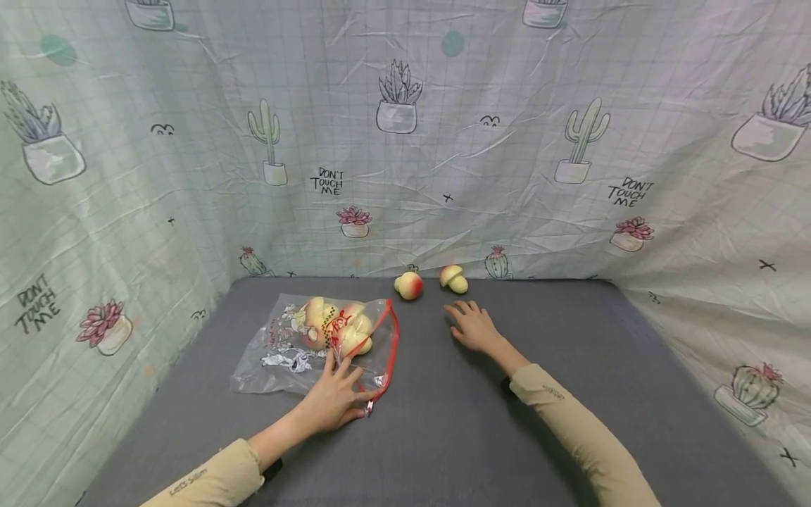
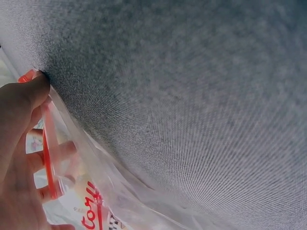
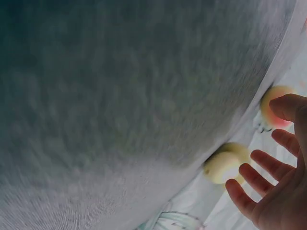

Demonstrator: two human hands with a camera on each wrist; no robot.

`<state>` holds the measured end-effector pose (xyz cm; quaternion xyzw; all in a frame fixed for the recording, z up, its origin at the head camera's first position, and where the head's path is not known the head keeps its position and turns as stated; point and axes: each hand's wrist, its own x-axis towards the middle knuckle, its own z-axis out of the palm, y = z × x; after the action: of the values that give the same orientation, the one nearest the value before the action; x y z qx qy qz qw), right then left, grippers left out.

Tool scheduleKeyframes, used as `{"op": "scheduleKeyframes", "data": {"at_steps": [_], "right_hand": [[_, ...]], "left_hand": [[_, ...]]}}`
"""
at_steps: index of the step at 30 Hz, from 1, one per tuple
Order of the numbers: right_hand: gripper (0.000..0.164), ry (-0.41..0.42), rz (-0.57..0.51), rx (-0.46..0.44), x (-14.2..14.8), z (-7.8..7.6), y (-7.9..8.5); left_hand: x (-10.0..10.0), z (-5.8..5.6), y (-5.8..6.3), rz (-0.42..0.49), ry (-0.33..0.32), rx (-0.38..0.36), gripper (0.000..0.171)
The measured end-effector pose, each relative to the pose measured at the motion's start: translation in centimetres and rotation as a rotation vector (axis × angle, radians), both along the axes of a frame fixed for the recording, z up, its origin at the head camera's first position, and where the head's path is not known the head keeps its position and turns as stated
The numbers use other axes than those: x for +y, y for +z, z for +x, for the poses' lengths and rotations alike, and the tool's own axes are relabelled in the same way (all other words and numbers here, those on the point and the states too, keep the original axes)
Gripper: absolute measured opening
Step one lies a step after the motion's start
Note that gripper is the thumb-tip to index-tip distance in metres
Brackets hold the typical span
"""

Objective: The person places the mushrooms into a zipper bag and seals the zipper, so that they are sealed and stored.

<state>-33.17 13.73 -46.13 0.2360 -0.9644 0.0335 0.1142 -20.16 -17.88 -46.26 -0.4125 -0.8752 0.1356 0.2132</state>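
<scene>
A clear zip bag (image 1: 253, 373) with a red zipper lies on the left part of the table, several yellow-and-red toy mushrooms (image 1: 315, 313) inside it. My left hand (image 1: 332, 400) holds the bag by its zipper edge near the front corner; in the left wrist view the thumb (image 2: 36, 91) lies at the red strip and other fingers show through the plastic. Two more toy mushrooms lie at the far edge, one with its red cap side (image 1: 413, 286) showing, the other stem (image 1: 457, 284) toward the right. Just in front of the latter, my right hand (image 1: 474, 327) spreads loose, empty fingers.
The grey table (image 1: 456, 436) extends to a patterned cloth curtain (image 1: 443, 162) that rises along its back and sides. The two loose mushrooms sit close to that curtain.
</scene>
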Motion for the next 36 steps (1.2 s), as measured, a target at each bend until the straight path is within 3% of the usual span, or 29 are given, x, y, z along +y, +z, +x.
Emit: {"op": "scheduleKeyframes", "data": {"at_steps": [12, 18, 28, 36], "right_hand": [[0.052, -0.114, -0.068, -0.007, 0.4, -3.2, 0.5], [0.056, -0.154, -0.103, -0.054, 0.1, -4.3, 0.7], [0.065, -0.150, -0.192, -0.045, -0.6, -6.6, 0.9], [0.064, -0.175, -0.179, -0.063, -0.9, -8.0, 0.9]], "left_hand": [[0.1, 0.1, 0.4, -0.032, 0.006, 0.014, 0.043], [-0.1, 0.2, 0.5, -0.050, 0.020, 0.015, 0.043], [-0.2, 0.1, -0.2, -0.033, 0.020, 0.017, 0.041], [0.1, 0.0, -0.2, -0.028, 0.021, 0.021, 0.042]]}}
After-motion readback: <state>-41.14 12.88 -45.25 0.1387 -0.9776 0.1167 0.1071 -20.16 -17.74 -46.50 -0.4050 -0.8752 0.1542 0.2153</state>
